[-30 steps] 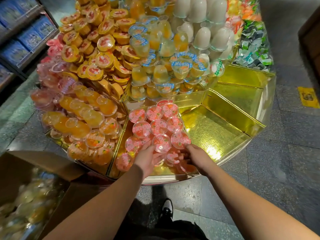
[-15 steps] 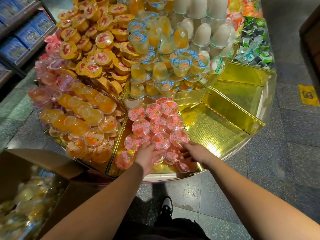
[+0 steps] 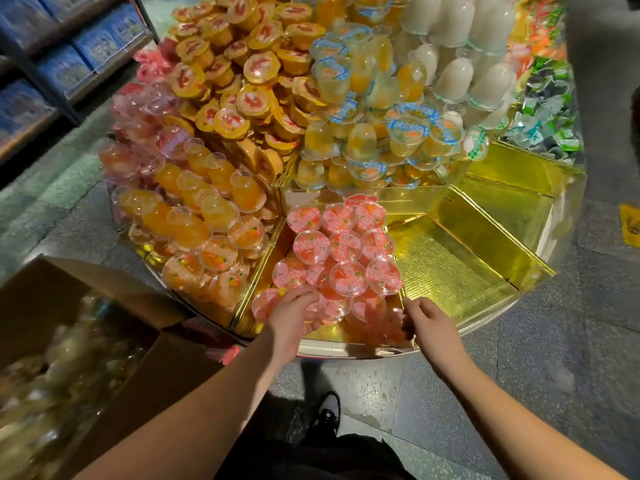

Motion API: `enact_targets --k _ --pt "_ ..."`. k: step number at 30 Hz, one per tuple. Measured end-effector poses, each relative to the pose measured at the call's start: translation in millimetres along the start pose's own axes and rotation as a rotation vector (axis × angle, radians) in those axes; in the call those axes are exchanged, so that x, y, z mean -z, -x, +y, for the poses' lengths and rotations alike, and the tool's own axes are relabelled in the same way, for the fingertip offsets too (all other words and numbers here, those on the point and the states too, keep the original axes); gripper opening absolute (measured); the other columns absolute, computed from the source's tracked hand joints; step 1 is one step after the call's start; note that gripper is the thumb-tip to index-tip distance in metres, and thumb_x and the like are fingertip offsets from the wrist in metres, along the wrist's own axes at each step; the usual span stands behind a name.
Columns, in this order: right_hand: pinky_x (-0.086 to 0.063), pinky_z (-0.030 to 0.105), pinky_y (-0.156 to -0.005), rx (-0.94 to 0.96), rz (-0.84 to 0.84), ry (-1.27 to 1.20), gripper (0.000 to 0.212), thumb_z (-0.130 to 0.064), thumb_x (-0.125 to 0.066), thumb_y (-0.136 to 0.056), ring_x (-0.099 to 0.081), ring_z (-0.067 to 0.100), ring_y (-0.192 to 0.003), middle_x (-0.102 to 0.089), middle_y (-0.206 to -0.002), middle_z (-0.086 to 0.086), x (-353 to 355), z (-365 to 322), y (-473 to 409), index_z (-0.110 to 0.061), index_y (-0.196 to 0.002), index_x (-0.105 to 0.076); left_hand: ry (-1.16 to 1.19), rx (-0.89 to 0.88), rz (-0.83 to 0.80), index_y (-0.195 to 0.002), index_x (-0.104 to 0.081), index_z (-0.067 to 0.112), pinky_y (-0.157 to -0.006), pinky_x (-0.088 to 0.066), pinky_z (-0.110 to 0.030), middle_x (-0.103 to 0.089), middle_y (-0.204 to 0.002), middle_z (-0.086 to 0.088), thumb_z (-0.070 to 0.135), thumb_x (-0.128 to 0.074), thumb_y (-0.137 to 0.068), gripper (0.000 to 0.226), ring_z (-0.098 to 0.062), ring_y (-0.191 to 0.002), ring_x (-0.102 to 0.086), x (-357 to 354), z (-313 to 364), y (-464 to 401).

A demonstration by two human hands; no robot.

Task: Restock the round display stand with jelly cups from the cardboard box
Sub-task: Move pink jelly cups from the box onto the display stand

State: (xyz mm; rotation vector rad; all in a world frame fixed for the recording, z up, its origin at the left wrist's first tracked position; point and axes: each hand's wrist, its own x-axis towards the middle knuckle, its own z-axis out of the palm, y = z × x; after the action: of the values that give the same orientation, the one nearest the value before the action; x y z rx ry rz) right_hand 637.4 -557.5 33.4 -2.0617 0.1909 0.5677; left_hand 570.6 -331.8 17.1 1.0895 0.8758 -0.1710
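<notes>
Looking down from the head camera, I see the pink jelly cups stacked in tilted rows in one wedge-shaped gold compartment at the near edge of the round display stand. My left hand lies over the lower left of that stack, fingers bent across the lids of the nearest cups and touching them; I cannot tell whether it is actually gripping one or only pressing on them. My right hand is at the lower right corner of the same compartment, fingers curled toward a blurred pink cup near the front rim; the blur keeps me from saying whether the fingers have closed on it.

Just right of the pink stack, a gold-lined compartment shows its bare floor, and two more gold compartments follow round the rim. To the left, orange jelly cups fill the neighbouring wedge. Behind them rise yellow cups with red lids, clear cups with blue-edged lids and white cups.

Open at lower left, the cardboard box stands on the floor beside the stand, its contents a blur of pale cups. Blue packages line a shelf at upper left. One dark shoe shows on the grey stone floor between my forearms.
</notes>
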Motion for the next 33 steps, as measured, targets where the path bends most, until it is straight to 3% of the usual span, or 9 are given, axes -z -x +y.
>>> enact_targets --k 3,7,14,18,20,22,26,30,33 --pt "-0.042 0.020 -0.057 0.098 -0.247 0.086 0.031 -0.035 -0.054 -0.099 -0.061 0.008 -0.055 -0.068 -0.067 0.001 -36.2 -34.1 15.9 -0.009 -0.082 -0.062 -0.005 -0.082 0.041 -0.111 -0.063 0.010 -0.064 -0.046 -0.029 -0.069 -0.102 -0.012 0.014 -0.061 -0.094 0.017 -0.021 -0.076 -0.063 39.1 6.5 23.3" --pt "-0.047 0.029 -0.068 0.304 -0.581 0.313 0.025 -0.039 -0.053 -0.098 -0.066 0.011 -0.072 -0.071 -0.082 -0.002 -136.2 -87.3 24.9 -0.020 -0.086 -0.064 -0.001 -0.092 0.230 -0.100 -0.058 0.018 -0.063 -0.043 -0.029 -0.065 -0.100 -0.009 0.014 -0.049 -0.100 0.010 -0.017 -0.076 -0.059 125.9 15.4 44.2" --pt "-0.044 0.034 -0.077 0.943 -1.046 1.147 0.032 -0.033 -0.042 -0.101 -0.061 0.033 -0.109 -0.065 -0.116 0.014 -365.6 -147.9 104.4 -0.011 -0.116 -0.060 0.016 -0.118 0.772 -0.103 -0.065 0.020 -0.060 -0.043 -0.028 -0.064 -0.088 -0.010 0.026 -0.058 -0.094 0.013 -0.022 -0.076 -0.058 319.1 -34.9 123.1" --pt "-0.046 0.033 -0.081 1.043 -1.107 1.325 0.032 -0.030 -0.047 -0.099 -0.061 0.033 -0.112 -0.065 -0.119 0.015 -461.6 -145.7 158.1 -0.010 -0.119 -0.061 -0.034 -0.038 0.935 -0.086 -0.059 0.018 -0.059 -0.040 -0.029 -0.061 -0.084 -0.011 0.016 -0.057 -0.096 0.011 -0.029 -0.080 -0.058 410.2 -73.9 165.1" --pt "-0.046 0.033 -0.088 1.046 -1.111 1.330 0.034 -0.031 -0.048 -0.098 -0.059 0.033 -0.115 -0.064 -0.123 0.013 -498.5 -136.7 184.4 -0.012 -0.123 -0.059 -0.082 -0.008 0.984 -0.099 -0.063 0.016 -0.072 -0.037 -0.028 -0.061 -0.095 -0.010 0.017 -0.058 -0.096 0.006 -0.030 -0.094 -0.059 447.1 -96.6 182.9" --pt "-0.046 0.037 -0.097 1.022 -1.127 1.366 0.038 -0.034 -0.047 -0.098 -0.057 0.032 -0.118 -0.061 -0.129 0.012 -531.8 -124.4 206.1 -0.012 -0.126 -0.059 -0.132 0.039 1.005 -0.113 -0.064 0.016 -0.079 -0.035 -0.027 -0.059 -0.105 -0.004 0.022 -0.057 -0.096 0.019 -0.022 -0.098 -0.053 479.6 -119.1 198.6" --pt "-0.045 0.031 -0.084 0.953 -1.179 1.406 0.037 -0.030 -0.047 -0.100 -0.057 0.028 -0.114 -0.060 -0.128 0.011 -587.3 -108.0 239.5 -0.011 -0.131 -0.056 -0.153 0.135 1.024 -0.112 -0.062 0.015 -0.082 -0.045 -0.034 -0.061 -0.110 -0.008 0.025 -0.054 -0.095 0.021 -0.026 -0.098 -0.056 535.0 -153.7 218.6" --pt "-0.055 0.036 -0.083 0.904 -1.120 1.347 0.030 -0.030 -0.051 -0.097 -0.061 0.020 -0.098 -0.064 -0.111 0.003 -630.6 -93.4 259.4 -0.017 -0.123 -0.059 -0.193 0.182 1.036 -0.106 -0.059 0.020 -0.076 -0.054 -0.039 -0.055 -0.112 -0.005 0.027 -0.054 -0.092 0.016 -0.025 -0.089 -0.060 580.4 -174.1 229.5" --pt "-0.050 0.029 -0.070 0.895 -1.084 1.351 0.025 -0.028 -0.052 -0.097 -0.058 0.015 -0.085 -0.058 -0.095 -0.003 -656.0 -89.6 268.0 -0.017 -0.116 -0.062 -0.285 0.176 1.059 -0.111 -0.057 0.016 -0.080 -0.048 -0.035 -0.047 -0.118 -0.002 0.026 -0.053 -0.092 0.021 -0.019 -0.092 -0.055 605.6 -183.6 234.1"
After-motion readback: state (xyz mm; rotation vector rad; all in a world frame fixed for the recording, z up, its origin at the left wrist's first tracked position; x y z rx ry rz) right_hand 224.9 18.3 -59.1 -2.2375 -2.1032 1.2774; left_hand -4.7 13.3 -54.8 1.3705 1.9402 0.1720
